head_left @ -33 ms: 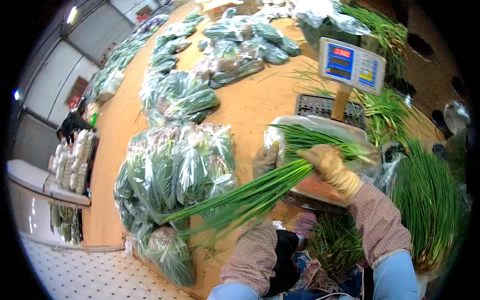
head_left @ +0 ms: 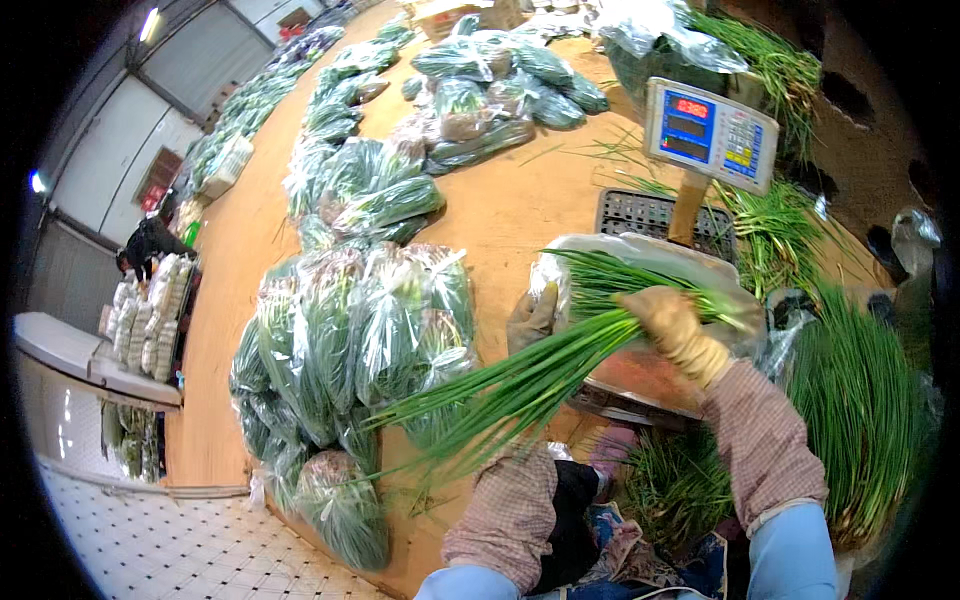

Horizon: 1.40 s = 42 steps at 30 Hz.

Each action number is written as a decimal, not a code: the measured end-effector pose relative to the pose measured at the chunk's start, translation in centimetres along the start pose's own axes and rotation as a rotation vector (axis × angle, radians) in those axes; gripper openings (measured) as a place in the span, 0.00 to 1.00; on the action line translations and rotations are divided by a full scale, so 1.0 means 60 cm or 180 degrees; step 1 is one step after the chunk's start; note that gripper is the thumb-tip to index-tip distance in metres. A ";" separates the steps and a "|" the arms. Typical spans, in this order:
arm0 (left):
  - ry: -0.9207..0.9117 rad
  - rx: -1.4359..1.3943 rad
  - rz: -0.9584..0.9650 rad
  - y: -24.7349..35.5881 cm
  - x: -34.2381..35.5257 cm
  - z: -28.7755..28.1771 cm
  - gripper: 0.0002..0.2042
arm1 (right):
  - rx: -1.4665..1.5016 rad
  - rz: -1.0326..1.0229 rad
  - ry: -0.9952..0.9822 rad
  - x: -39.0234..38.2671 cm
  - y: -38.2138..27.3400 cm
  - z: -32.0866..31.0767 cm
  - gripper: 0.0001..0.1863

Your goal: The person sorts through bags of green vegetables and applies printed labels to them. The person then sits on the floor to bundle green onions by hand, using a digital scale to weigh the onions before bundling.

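My right hand (head_left: 665, 322), in a tan work glove, is closed around the pale ends of a bunch of green onions (head_left: 520, 378). The long leaves slant down to the left across my left forearm. Beneath this hand more green onions (head_left: 612, 282) lie in an open clear plastic bag (head_left: 655, 246) spread over the pan of a scale (head_left: 650, 382). At the bag's left edge my left hand (head_left: 532, 318), gloved as well, is closed on the plastic; some of its fingers are hidden. The scale's display head (head_left: 710, 134) stands on a post behind the bag, lit.
Bagged bundles of greens (head_left: 350, 340) are stacked on the tan table (head_left: 215, 400) to the left, with further rows behind. A black crate (head_left: 620, 212) sits behind the pan. Loose green onions (head_left: 850, 420) are heaped at right. A person (head_left: 152, 240) bends over packages at far left.
My right hand has shifted slightly right, and the leaf tips of the bunch have swung up and to the right. My left hand stays at the bag.
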<state>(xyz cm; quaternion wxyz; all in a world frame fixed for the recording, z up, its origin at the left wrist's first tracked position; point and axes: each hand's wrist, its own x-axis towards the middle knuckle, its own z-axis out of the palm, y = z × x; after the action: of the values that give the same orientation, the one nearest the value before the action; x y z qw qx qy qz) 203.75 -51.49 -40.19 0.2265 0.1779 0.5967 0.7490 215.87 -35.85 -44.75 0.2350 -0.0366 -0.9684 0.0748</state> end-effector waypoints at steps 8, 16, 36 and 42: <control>0.0102 -0.0231 -0.0024 0.006 0.006 -0.022 0.12 | -0.0108 0.2633 -0.1499 -0.077 0.109 -0.060 0.20; 0.0992 0.2231 0.2365 0.000 0.028 0.018 0.15 | 0.0974 0.1903 0.1152 -0.209 0.030 -0.140 0.17; -0.2517 0.2081 0.2281 -0.111 -0.352 0.249 0.16 | -0.0350 0.5203 -0.0074 -0.784 -0.050 -0.079 0.18; -0.3195 0.2387 0.1624 -0.154 -0.464 0.206 0.16 | -0.0414 0.5271 -0.0279 -0.809 -0.003 -0.027 0.18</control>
<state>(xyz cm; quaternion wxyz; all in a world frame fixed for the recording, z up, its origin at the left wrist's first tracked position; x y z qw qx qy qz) 234.75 -55.09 -46.30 0.2152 0.7061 0.5781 0.3478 259.65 -40.94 -65.11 0.0634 -0.7479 -0.6389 0.1688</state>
